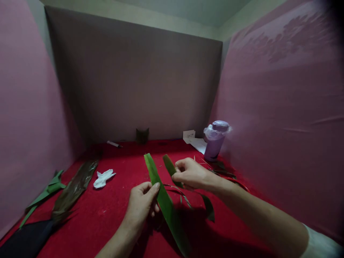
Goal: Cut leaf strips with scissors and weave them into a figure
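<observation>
My left hand [141,204] pinches a long green leaf strip [163,202] between thumb and fingers, above a red cloth surface [115,200]. The strip runs from the far tip down toward me. My right hand [190,174] is closed on a second, narrower green leaf strip [170,167], whose tip sticks out to the left of the fingers. That strip's other end curls out below the wrist. Thin leaf fibres hang between the two hands.
A purple container covered with plastic film [215,141] stands at the back right beside white papers [197,142]. Crumpled white tissue [103,178], a dark dried leaf [75,188] and folded green leaves [47,191] lie at the left. Pink walls enclose the space.
</observation>
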The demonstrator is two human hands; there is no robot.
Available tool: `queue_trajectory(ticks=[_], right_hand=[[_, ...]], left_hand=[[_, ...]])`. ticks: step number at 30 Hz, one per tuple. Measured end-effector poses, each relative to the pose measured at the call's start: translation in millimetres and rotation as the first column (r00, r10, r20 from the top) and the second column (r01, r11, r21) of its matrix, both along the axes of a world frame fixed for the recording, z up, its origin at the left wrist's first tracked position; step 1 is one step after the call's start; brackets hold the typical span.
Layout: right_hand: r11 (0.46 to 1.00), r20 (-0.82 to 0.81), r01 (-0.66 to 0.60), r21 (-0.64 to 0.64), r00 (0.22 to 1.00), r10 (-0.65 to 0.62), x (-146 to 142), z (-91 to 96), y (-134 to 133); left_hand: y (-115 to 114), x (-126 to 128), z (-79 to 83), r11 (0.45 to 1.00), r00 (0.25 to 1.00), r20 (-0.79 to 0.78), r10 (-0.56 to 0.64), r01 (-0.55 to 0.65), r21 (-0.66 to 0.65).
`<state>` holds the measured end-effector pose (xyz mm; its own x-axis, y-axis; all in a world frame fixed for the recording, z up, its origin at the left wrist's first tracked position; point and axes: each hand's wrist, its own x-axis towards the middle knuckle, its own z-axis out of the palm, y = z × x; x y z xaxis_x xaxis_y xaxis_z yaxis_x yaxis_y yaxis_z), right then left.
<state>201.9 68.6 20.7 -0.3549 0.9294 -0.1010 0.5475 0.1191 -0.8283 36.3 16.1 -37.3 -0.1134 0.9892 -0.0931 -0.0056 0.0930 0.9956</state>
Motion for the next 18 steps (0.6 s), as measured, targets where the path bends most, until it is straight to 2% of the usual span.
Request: queue_trajectory(ticks=[4,7,11,13,16,18], right_hand=[[0.991,-0.074,-0.131,-0.024,0.989,0.128,-20.3,-8.1,-6.8],[0.973,-0.115,-0.218,0.069,0.967,0.225,-23.4,-12.0,-9.3],[0.939,-0.053,-0.137,0.317,0.985,0.162,-18.1,-12.5,-15.4],[0.913,0.023,-0.123,0.388,0.992,0.124,-15.1,-13.8,-16.3],[0.921,0.087,-0.133,0.366,0.99,0.109,-11.0,-14.2,-12.5],[0.939,0.061,-0.13,0.318,0.991,0.116,-7.9,-9.2,-9.3]], left_hand=[[-1.4,0.3,1.3,0.999,0.999,0.021,-0.037,0.036,0.026],[-2.0,-0.3,3.1,0.998,0.998,0.044,-0.043,0.041,0.051],[-1.1,-1.9,6.3,0.997,0.996,0.086,-0.029,0.022,0.08],[-0.5,-3.2,7.7,0.996,0.994,0.107,-0.02,0.011,0.091],[0.5,-6.4,8.2,0.995,0.991,0.13,-0.009,-0.003,0.098],[1.0,-8.5,7.6,0.995,0.991,0.137,-0.011,-0.003,0.096]])
